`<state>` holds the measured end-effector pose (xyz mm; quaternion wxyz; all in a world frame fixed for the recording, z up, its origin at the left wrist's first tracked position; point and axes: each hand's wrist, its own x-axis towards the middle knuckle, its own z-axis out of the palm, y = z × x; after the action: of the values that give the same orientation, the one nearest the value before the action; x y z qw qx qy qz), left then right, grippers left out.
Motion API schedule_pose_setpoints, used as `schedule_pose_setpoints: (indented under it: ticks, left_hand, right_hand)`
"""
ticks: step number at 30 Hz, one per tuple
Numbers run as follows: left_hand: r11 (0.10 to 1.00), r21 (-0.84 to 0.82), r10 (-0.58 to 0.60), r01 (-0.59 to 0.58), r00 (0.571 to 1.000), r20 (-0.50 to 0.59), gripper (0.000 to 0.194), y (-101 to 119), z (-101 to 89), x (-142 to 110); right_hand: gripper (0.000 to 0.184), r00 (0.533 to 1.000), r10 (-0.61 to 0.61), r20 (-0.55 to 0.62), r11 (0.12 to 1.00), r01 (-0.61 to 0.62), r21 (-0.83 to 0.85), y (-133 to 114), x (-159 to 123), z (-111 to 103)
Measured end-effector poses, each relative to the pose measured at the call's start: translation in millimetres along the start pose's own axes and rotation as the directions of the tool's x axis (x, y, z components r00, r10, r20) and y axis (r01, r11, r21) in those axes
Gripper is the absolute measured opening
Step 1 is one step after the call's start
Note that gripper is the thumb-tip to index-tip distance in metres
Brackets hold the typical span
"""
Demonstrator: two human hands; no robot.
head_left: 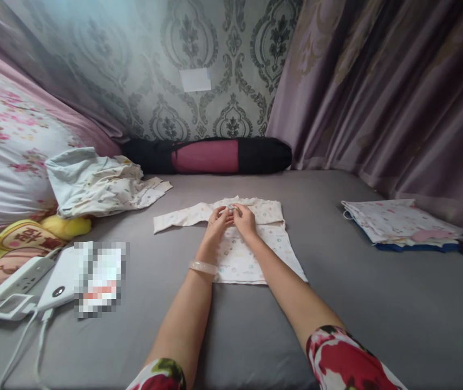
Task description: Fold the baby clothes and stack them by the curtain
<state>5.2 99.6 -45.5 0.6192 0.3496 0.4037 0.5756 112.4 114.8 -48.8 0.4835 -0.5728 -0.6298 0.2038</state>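
A small white long-sleeved shirt (292, 259) with pale prints lies spread on the grey bed sheet. One sleeve (180, 215) stretches out to the left, and the other appears folded across the upper right of the body. At the upper middle of the shirt my left hand (219, 221), with a pale bangle (203, 267) on its wrist, pinches the fabric. Facing it, my right hand (245, 219) also pinches there, the fingertips of both hands nearly meeting. The exact bit of cloth between the fingers is too small to make out.
Folded clothes (402, 222) are stacked at the right; a loose clothing heap (101, 181) lies left. A power bank (66, 276), power strip (15, 287), cables and a yellow plush (32, 238) lie nearer left. A black and maroon bolster (207, 156) lines the wall.
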Motion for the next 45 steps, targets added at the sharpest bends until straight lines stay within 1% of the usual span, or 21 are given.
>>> schedule_pose_setpoints:
  ticks: [4, 7, 10, 14, 17, 20, 22, 24, 26, 28, 31, 33, 35, 38, 41, 43, 45]
  left_hand:
    - [1.000, 0.018, 0.007, -0.007, 1.000, -0.009, 0.055, 2.0, 0.3, -0.1]
    - [0.997, 0.060, 0.056, -0.055, 0.998, -0.016, 0.066, 1.0, -1.9, 1.9]
    - [0.981, 0.153, 0.122, -0.120, 0.992, -0.008, 0.060, -1.6, -4.5, 4.2]
    - [0.966, 0.214, 0.140, -0.143, 0.990, 0.029, 0.042, -4.1, -5.1, 6.0]
    - [0.945, 0.276, 0.178, -0.176, 0.984, 0.017, 0.034, -6.8, -6.1, 7.8]
    - [0.915, 0.357, 0.200, -0.187, 0.980, 0.001, 0.026, -11.3, -9.7, 10.5]
    - [0.898, 0.405, 0.196, -0.172, 0.980, -0.018, 0.021, -14.8, -12.7, 12.6]
    - [0.889, 0.430, 0.194, -0.154, 0.980, -0.051, 0.021, -18.4, -15.3, 14.6]
    - [0.884, 0.444, 0.197, -0.143, 0.977, -0.077, 0.023, -21.5, -17.2, 16.3]
    - [0.869, 0.475, 0.204, -0.139, 0.975, -0.090, 0.026, -23.9, -18.5, 17.5]
    - [0.832, 0.535, 0.229, -0.147, 0.969, -0.090, 0.028, -25.7, -19.7, 18.1]
    - [0.817, 0.559, 0.235, -0.141, 0.967, -0.099, 0.030, -25.9, -20.0, 17.8]
    - [0.818, 0.562, 0.222, -0.118, 0.968, -0.119, 0.031, -25.6, -19.6, 17.1]
    - [0.829, 0.552, 0.202, -0.092, 0.969, -0.143, 0.032, -24.6, -18.0, 15.8]
    - [0.829, 0.551, 0.208, -0.092, 0.966, -0.152, 0.031, -23.1, -16.2, 14.6]
    - [0.832, 0.545, 0.220, -0.101, 0.963, -0.156, 0.030, -21.8, -15.3, 13.8]
    - [0.830, 0.545, 0.238, -0.118, 0.958, -0.156, 0.029, -20.1, -14.7, 12.8]
  right_hand:
    - [0.035, 0.989, -0.138, 0.050, 0.987, 0.142, -0.074, -3.8, -2.2, 4.1]
    - [0.035, 0.978, -0.165, 0.130, 0.982, 0.175, -0.074, -6.1, -4.4, 5.8]
    - [0.038, 0.971, -0.094, 0.219, 0.993, 0.109, -0.054, -9.7, -6.1, 3.5]
    - [0.038, 0.970, 0.048, 0.237, 0.998, -0.038, -0.046, -13.3, -4.3, -5.2]
    - [0.039, 0.961, 0.057, 0.272, 0.998, -0.048, -0.040, -12.4, -2.9, -11.8]
    - [0.041, 0.950, 0.010, 0.311, 0.995, 0.021, -0.096, -9.3, -5.4, -15.7]
    - [0.042, 0.936, -0.051, 0.348, 0.980, 0.114, -0.163, -6.8, -9.0, -17.1]
    - [0.042, 0.914, -0.107, 0.392, 0.949, 0.212, -0.234, -4.3, -13.0, -18.2]
    - [0.041, 0.901, -0.108, 0.421, 0.908, 0.262, -0.327, -1.9, -16.6, -19.7]
    - [0.045, 0.911, -0.050, 0.410, 0.860, 0.248, -0.447, 0.3, -19.6, -22.4]
    - [0.060, 0.927, 0.092, 0.364, 0.790, 0.154, -0.593, 2.9, -21.6, -29.6]
    - [0.068, 0.920, 0.183, 0.346, 0.756, 0.093, -0.648, 4.6, -20.8, -36.5]
    - [0.073, 0.912, 0.249, 0.326, 0.722, 0.050, -0.690, 7.2, -18.2, -44.4]
    - [0.073, 0.907, 0.311, 0.285, 0.668, 0.004, -0.744, 13.2, -11.7, -56.6]
    - [0.069, 0.905, 0.355, 0.234, 0.622, -0.042, -0.782, 20.2, -4.4, -68.3]
    - [0.068, 0.906, 0.372, 0.200, 0.611, -0.077, -0.788, 24.5, 0.2, -75.9]
    - [0.066, 0.922, 0.355, 0.152, 0.610, -0.105, -0.786, 29.1, 4.2, -83.3]
